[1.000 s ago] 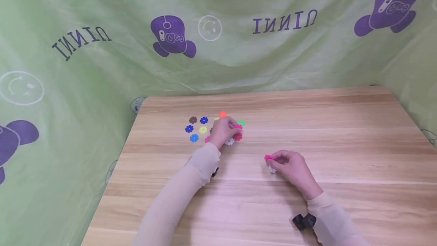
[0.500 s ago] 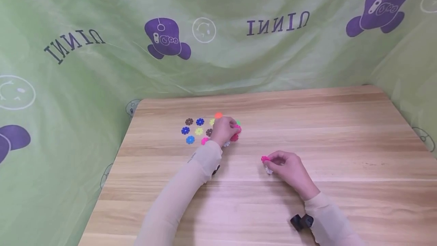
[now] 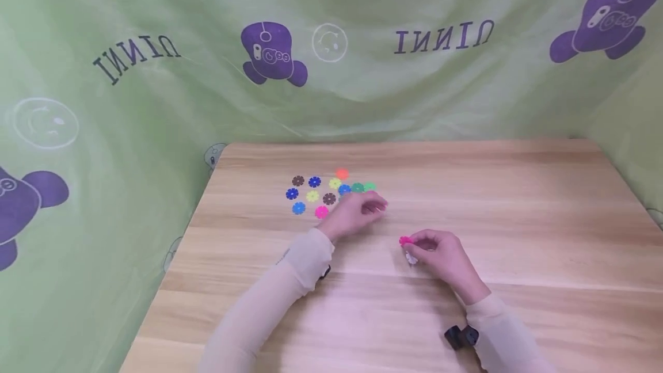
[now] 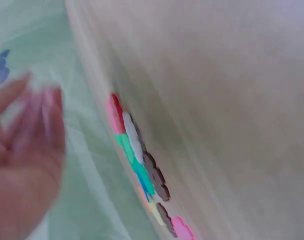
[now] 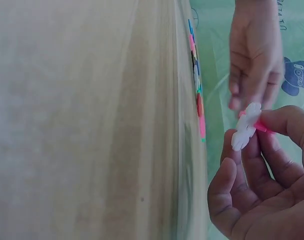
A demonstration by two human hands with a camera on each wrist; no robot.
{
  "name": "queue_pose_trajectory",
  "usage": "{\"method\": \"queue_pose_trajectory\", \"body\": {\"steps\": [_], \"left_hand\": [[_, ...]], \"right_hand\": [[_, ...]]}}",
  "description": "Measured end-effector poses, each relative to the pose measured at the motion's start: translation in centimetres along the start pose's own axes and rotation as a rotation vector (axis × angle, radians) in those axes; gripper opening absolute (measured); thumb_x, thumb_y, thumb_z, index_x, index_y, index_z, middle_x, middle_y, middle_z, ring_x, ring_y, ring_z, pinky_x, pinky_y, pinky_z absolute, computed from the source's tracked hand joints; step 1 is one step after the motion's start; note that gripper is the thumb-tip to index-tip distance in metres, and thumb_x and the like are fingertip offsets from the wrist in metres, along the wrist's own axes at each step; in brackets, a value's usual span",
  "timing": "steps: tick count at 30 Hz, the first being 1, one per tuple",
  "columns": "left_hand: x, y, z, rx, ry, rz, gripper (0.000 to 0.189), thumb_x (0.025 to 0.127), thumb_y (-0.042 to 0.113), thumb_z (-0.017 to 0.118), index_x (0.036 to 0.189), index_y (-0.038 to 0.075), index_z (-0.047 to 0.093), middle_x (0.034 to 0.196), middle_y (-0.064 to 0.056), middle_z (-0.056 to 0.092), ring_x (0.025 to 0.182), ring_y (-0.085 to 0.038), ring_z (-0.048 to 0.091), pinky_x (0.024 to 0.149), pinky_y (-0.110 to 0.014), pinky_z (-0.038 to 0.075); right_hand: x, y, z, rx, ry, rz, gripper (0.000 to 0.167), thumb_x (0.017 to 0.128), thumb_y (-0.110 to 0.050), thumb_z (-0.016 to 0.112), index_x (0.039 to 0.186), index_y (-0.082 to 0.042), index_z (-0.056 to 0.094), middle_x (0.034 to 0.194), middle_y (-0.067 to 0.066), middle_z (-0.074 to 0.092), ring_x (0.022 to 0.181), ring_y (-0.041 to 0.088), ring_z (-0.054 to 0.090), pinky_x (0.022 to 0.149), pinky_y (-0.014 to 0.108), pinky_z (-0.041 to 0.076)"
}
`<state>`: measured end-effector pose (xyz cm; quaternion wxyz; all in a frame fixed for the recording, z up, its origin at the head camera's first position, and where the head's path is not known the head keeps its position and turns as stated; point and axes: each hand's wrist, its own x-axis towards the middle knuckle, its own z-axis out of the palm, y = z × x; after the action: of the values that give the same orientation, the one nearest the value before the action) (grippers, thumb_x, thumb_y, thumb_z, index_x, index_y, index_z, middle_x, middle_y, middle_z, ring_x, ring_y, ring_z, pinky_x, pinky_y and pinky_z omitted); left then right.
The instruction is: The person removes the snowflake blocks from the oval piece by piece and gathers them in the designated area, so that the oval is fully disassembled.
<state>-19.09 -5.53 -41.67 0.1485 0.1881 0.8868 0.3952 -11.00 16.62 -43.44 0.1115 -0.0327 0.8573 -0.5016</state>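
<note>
In my right hand (image 3: 442,255), thumb and fingers pinch a pink notched plastic disc with a white notched disc (image 5: 246,127) joined to it at an angle. The pink disc (image 3: 406,240) shows beyond the fingertips in the head view. My left hand (image 3: 354,213) hovers at the near right side of a group of flat, flower-shaped discs, its fingers loosely bent and nothing visible between them. Blurred in the left wrist view, that hand (image 4: 32,150) is apart from the red disc (image 4: 117,107) and the pink one beside it, which lie on the table.
Several notched discs lie at the table's back left, including a brown disc (image 3: 297,181), a dark blue disc (image 3: 314,182), an orange disc (image 3: 342,173) and a green disc (image 3: 369,187). The wooden table (image 3: 518,206) backs onto a green printed curtain (image 3: 362,91).
My left hand has left the pink and red discs and moved right, its fingers loosening. My right hand has stayed in place with the joined discs. The head view has shifted slightly.
</note>
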Motion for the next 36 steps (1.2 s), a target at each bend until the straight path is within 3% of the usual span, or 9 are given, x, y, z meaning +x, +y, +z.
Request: {"method": "queue_pose_trajectory", "body": {"steps": [4,8,16,24,30,36], "left_hand": [[-1.3,1.0,1.3,-0.088,-0.185,0.096,0.039,0.089,0.019,0.074,0.126,0.012,0.065,0.117,0.000,0.072,0.102,-0.002,0.066,0.089,-0.015,0.052],[-1.9,1.8,2.2,-0.111,-0.248,0.124,0.034,0.087,0.018,0.075,0.119,0.009,0.068,0.111,0.000,0.073,0.096,0.000,0.068,0.085,-0.013,0.053],[-2.3,2.2,3.0,-0.135,-0.167,0.084,0.022,0.082,0.011,0.078,0.103,0.014,0.074,0.097,0.005,0.074,0.084,0.001,0.066,0.078,-0.014,0.054],[-3.2,2.1,3.6,-0.201,-0.131,0.010,0.017,0.085,0.006,0.075,0.099,0.014,0.071,0.092,0.007,0.072,0.083,0.000,0.064,0.080,-0.015,0.053],[-3.3,2.3,3.6,-0.211,-0.111,0.000,0.013,0.087,0.008,0.073,0.098,0.015,0.070,0.090,0.008,0.070,0.083,-0.001,0.063,0.079,-0.016,0.053],[-3.3,2.5,3.8,-0.182,-0.102,-0.013,0.014,0.087,0.006,0.072,0.096,0.015,0.067,0.089,0.007,0.068,0.083,-0.001,0.062,0.081,-0.015,0.051]], "right_hand": [[0.1,-0.2,0.2,0.020,-0.029,0.010,0.023,0.087,-0.027,0.076,0.102,-0.009,0.075,0.098,0.005,0.077,0.088,0.012,0.069,0.073,0.020,0.054],[0.1,-0.5,0.2,0.058,-0.026,-0.031,0.026,0.087,-0.026,0.077,0.101,-0.005,0.073,0.101,0.010,0.075,0.090,0.016,0.071,0.074,0.020,0.056],[-0.1,-0.4,0.0,0.122,-0.019,-0.018,0.023,0.088,-0.023,0.076,0.099,-0.004,0.070,0.103,0.011,0.074,0.095,0.018,0.071,0.079,0.021,0.055],[-0.7,0.4,0.1,0.122,-0.092,-0.014,0.040,0.083,-0.029,0.079,0.113,-0.004,0.069,0.115,0.014,0.072,0.105,0.025,0.070,0.085,0.022,0.057],[-0.8,0.3,-0.2,0.117,-0.104,-0.039,0.039,0.084,-0.028,0.079,0.114,-0.005,0.069,0.115,0.014,0.072,0.106,0.025,0.070,0.085,0.023,0.057],[-0.9,0.1,0.1,0.118,-0.080,-0.013,0.035,0.083,-0.024,0.079,0.110,-0.004,0.071,0.110,0.014,0.073,0.099,0.023,0.072,0.078,0.020,0.057]]}}
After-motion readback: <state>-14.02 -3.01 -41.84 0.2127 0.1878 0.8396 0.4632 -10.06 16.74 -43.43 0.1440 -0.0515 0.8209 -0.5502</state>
